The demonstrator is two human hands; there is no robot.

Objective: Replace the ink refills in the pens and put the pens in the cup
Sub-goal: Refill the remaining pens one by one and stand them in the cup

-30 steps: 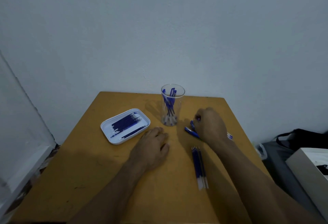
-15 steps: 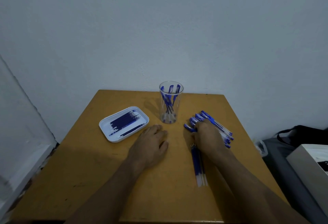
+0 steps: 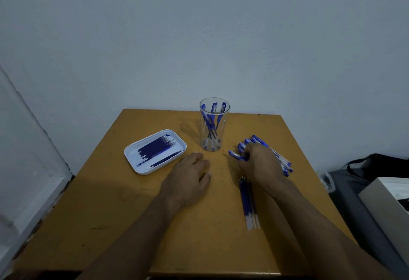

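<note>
Several blue-capped clear pens (image 3: 277, 160), heaped at table's 2 o'clock, lie under the right hand (image 3: 260, 164), fingers curled onto them. Left hand (image 3: 188, 177): flat, empty, centre. Clear plastic cup (image 3: 213, 124), 12 o'clock, holds pens. White tray (image 3: 135, 164) of dark refills, 10 o'clock; loose refills (image 3: 249, 202), 4 o'clock.

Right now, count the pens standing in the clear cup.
3 by the blue caps visible near the rim of the clear cup, which stands at the table's far edge, all leaning inside it. Their overlapping barrels may hide another.
</note>
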